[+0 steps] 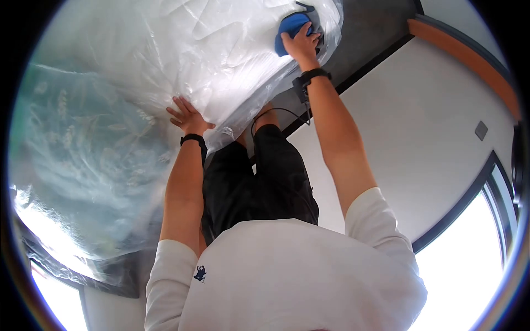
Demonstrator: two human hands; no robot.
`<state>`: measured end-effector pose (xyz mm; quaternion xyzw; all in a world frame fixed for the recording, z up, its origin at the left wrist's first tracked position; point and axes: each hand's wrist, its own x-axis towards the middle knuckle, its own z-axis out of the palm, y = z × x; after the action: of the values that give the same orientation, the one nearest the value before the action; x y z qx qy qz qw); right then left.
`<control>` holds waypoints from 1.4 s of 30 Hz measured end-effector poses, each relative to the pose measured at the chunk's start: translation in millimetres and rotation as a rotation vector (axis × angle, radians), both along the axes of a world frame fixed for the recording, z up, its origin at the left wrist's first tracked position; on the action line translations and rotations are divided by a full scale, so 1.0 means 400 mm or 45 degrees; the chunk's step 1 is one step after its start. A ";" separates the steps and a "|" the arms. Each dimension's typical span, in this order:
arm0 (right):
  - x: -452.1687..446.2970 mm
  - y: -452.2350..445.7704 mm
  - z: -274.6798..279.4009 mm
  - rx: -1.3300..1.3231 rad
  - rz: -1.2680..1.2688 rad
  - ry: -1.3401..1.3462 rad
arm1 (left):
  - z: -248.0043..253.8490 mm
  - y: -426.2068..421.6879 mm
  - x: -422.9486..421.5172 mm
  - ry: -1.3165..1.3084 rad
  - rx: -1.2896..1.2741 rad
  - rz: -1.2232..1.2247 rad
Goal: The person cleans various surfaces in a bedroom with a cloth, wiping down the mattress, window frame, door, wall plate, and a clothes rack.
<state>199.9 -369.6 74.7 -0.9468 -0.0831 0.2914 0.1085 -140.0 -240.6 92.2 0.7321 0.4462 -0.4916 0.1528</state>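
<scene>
My left hand lies with fingers spread on clear plastic sheeting over a white, mattress-like surface. Farther forward and to the right, my right hand grips a rounded blue object with a dark edge. A short black strap or hook-like piece sticks out at its far end. The blue object rests on the plastic near the edge of the white surface; its exact kind I cannot make out. Black bands are on both wrists, and a thin black cable loops from the right one.
Pale green, leaf-patterned bedding lies under plastic at the left. Along the right runs a white wall with a black baseboard and a small grey plate. Bright windows stand at the lower right and lower left.
</scene>
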 end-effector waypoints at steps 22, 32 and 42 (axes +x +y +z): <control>0.261 0.043 -0.013 -0.253 -0.177 -0.054 | -0.029 -0.015 -0.027 0.008 0.030 0.024; 0.445 0.023 -0.016 -0.228 0.044 -0.060 | -0.027 -0.012 -0.021 0.116 0.085 -0.023; 0.537 -0.089 -0.052 0.123 -0.031 0.213 | 0.019 0.304 0.191 0.423 -0.496 0.313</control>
<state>414.6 -405.0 53.7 -0.9137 -0.0764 0.3640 0.1641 -63.7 -119.0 99.8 0.5387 0.4478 -0.6590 0.2739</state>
